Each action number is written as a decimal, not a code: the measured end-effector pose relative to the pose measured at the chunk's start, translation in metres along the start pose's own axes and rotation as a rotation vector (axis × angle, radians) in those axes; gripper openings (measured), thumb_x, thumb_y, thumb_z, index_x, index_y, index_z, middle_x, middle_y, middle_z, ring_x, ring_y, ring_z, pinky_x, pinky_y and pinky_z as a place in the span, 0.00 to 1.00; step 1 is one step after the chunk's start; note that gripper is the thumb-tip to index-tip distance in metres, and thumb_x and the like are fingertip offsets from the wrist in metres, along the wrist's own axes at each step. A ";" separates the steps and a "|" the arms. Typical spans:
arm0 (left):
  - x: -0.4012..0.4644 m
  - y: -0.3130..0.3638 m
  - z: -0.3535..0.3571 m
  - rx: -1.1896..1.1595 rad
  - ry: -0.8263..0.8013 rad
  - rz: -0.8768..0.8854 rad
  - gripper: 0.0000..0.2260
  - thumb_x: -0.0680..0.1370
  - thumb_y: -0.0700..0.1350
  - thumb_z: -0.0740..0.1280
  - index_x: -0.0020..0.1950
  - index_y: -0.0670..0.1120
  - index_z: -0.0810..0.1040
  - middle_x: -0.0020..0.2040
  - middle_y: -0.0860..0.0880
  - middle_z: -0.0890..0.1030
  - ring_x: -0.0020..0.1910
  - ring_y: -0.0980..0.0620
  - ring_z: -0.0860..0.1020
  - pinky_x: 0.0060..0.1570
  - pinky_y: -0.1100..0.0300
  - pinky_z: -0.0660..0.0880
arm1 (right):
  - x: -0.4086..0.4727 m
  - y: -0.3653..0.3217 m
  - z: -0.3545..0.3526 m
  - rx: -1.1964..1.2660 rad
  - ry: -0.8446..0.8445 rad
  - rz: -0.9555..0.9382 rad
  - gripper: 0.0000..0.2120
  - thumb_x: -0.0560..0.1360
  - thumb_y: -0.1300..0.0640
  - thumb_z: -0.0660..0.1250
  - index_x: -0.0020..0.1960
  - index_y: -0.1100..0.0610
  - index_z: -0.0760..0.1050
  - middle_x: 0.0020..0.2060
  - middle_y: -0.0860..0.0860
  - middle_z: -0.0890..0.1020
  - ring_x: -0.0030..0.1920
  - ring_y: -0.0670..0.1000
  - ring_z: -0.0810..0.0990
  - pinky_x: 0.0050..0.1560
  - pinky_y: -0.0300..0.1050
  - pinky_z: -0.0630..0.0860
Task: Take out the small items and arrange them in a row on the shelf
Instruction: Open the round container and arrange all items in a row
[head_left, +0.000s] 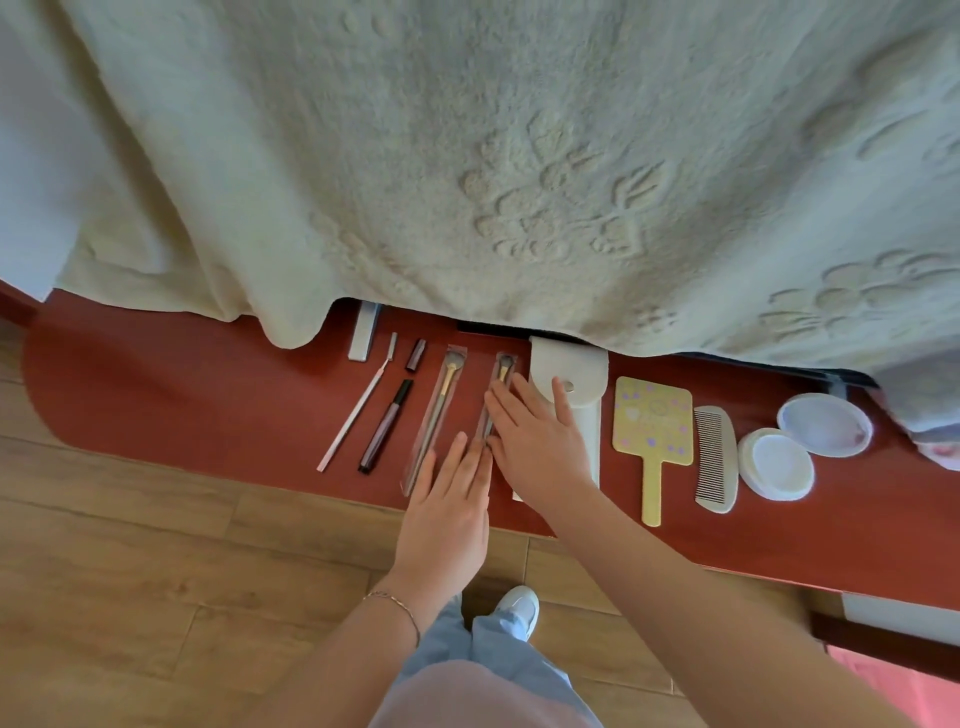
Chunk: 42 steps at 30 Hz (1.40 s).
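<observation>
A row of small items lies on the red shelf (208, 415). From the left: a thin white razor (358, 405), a dark pen (387, 426) with its cap (415, 354) apart, a wrapped brush (439, 410), a second wrapped brush (501, 371), a white pouch (569, 364), a yellow hand mirror (653, 421), a grey comb (716, 460) and an open round white case (800, 447). My left hand (449, 512) lies flat with straight fingers at the near end of the second brush. My right hand (537, 441) rests flat over that brush and the pouch.
A cream embossed blanket (467, 156) hangs over the bed and covers the back of the shelf. A small white box (363, 335) sits by the blanket's edge. Wooden floor (130, 571) lies in front, with my leg and shoe (514, 608) below.
</observation>
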<state>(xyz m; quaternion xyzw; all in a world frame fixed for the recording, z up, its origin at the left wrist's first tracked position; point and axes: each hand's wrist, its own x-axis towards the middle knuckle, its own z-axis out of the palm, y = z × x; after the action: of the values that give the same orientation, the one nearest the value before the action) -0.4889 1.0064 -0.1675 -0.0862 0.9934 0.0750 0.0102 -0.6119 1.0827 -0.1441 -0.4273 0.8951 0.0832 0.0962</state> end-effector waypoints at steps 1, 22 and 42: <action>0.001 0.000 0.000 0.001 0.004 0.005 0.24 0.71 0.46 0.70 0.66 0.41 0.74 0.66 0.44 0.75 0.68 0.45 0.69 0.65 0.45 0.62 | 0.000 0.002 0.000 -0.005 -0.005 -0.002 0.25 0.82 0.48 0.46 0.76 0.53 0.48 0.76 0.49 0.51 0.76 0.51 0.44 0.68 0.57 0.30; -0.010 -0.017 -0.006 -0.124 -0.055 -0.164 0.28 0.67 0.43 0.75 0.65 0.38 0.73 0.64 0.42 0.76 0.60 0.46 0.77 0.54 0.56 0.75 | 0.030 -0.024 -0.006 0.038 0.060 -0.136 0.28 0.81 0.46 0.49 0.77 0.55 0.46 0.76 0.51 0.51 0.76 0.51 0.48 0.69 0.53 0.32; -0.012 -0.017 -0.002 -0.159 -0.024 -0.090 0.32 0.59 0.37 0.78 0.62 0.40 0.76 0.65 0.44 0.75 0.60 0.48 0.77 0.54 0.58 0.75 | 0.006 -0.007 0.004 -0.067 0.021 -0.021 0.30 0.81 0.43 0.46 0.76 0.59 0.46 0.76 0.55 0.53 0.75 0.55 0.52 0.70 0.56 0.34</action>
<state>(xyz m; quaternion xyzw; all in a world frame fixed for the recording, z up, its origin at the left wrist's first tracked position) -0.4745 0.9920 -0.1672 -0.1302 0.9792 0.1543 0.0186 -0.6098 1.0753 -0.1496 -0.4403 0.8883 0.1076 0.0735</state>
